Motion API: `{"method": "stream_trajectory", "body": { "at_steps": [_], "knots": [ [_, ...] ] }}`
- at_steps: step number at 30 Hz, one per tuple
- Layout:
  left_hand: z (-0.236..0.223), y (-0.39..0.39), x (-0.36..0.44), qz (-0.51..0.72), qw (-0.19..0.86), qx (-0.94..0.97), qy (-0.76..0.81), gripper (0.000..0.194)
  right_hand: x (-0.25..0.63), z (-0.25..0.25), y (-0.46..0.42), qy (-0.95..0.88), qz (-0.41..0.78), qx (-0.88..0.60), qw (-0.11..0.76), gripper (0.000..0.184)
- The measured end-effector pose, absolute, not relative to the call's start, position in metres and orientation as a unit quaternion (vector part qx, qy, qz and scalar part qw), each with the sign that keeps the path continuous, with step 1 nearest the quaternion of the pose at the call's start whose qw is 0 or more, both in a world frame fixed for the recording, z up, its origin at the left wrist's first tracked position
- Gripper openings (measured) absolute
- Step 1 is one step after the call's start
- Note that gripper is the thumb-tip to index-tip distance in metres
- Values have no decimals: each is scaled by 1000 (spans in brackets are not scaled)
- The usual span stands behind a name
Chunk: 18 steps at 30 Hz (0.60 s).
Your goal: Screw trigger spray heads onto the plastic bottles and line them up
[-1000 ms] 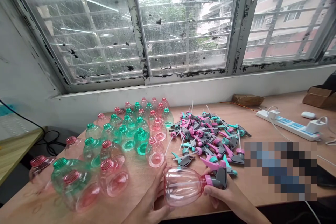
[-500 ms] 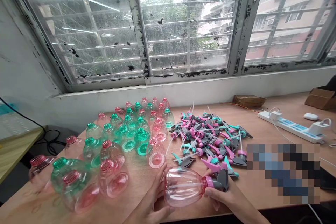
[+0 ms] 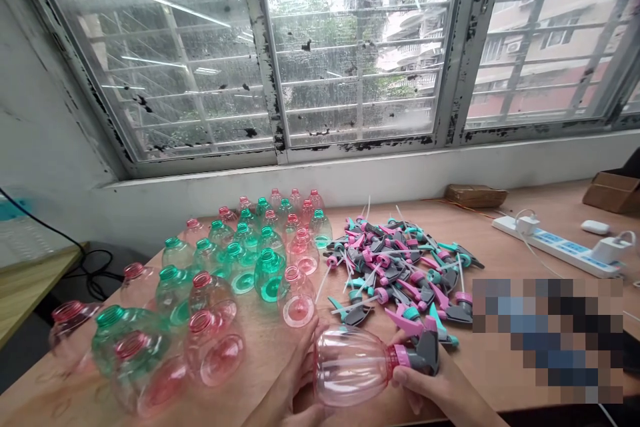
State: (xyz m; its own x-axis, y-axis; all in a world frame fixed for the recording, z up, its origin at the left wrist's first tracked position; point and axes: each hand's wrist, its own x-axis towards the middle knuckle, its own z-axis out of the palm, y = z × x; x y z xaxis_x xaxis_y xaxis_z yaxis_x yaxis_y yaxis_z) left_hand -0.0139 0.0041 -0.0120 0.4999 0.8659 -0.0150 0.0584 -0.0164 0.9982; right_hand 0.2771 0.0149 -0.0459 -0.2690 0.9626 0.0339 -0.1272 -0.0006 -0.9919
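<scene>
A clear pink bottle (image 3: 350, 365) lies on its side low in the view, just above the wooden table (image 3: 500, 253). My left hand (image 3: 293, 387) is curled round the bottle's base end. My right hand (image 3: 425, 383) grips the grey and pink trigger sprayer head (image 3: 423, 353) that sits on the bottle's neck. The sprayer's white tube shows inside the bottle. Both hands are closed.
Several empty pink and green bottles (image 3: 240, 267) stand to the left. A pile of pink, teal and grey sprayer heads (image 3: 400, 267) lies in the middle. A white power strip (image 3: 555, 247) with plugs, a cardboard box (image 3: 613, 190) and a brown block (image 3: 475, 195) sit at the right.
The bottle and both hands sit slightly lower in the view as my head has tilted up. My grip on the bottle and sprayer head is unchanged.
</scene>
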Motion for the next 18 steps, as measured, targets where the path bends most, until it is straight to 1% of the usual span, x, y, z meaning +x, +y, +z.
{"method": "stream_trajectory", "body": {
  "at_steps": [2,5,6,9,11,14,18],
  "knots": [
    [-17,6,-15,341,590,639,357,98,276,-47,15,-527,591,-393,468,48],
    [-26,10,-19,353,589,654,317,111,275,-47,14,-517,590,-402,472,54],
    [-29,11,-19,354,595,653,306,113,275,-46,14,-520,588,-405,469,54],
    [-36,13,-21,351,618,638,297,105,274,-46,14,-523,584,-418,459,53],
    [-40,15,-21,354,619,634,299,103,274,-47,14,-512,584,-428,462,56],
    [-46,19,-18,366,607,638,300,109,273,-51,15,-494,589,-431,473,61],
    [-51,21,-17,378,608,632,295,115,274,-58,16,-491,591,-439,465,60]
  ]
}}
